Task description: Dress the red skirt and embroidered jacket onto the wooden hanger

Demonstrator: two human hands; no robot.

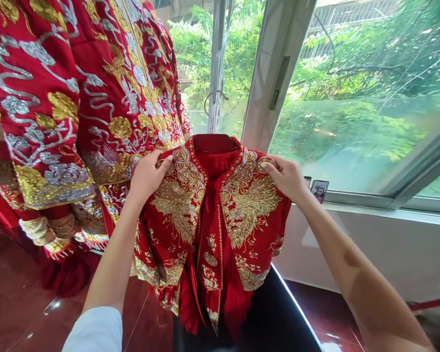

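Note:
A red jacket (209, 220) with gold and silver embroidery hangs open at the front, its collar at the top middle. My left hand (146, 173) is closed on its left shoulder. My right hand (286, 177) is closed on its right shoulder. Both hands hold the jacket up in front of a window. A metal hanger hook (209, 105) shows just above the collar.
More red embroidered garments (58, 107) hang at the left, reaching toward the glossy dark red floor (18, 303). A large window (352, 98) with a grey frame fills the right. Small photo cards (318, 189) lean on the sill. A black surface (278, 318) lies below the jacket.

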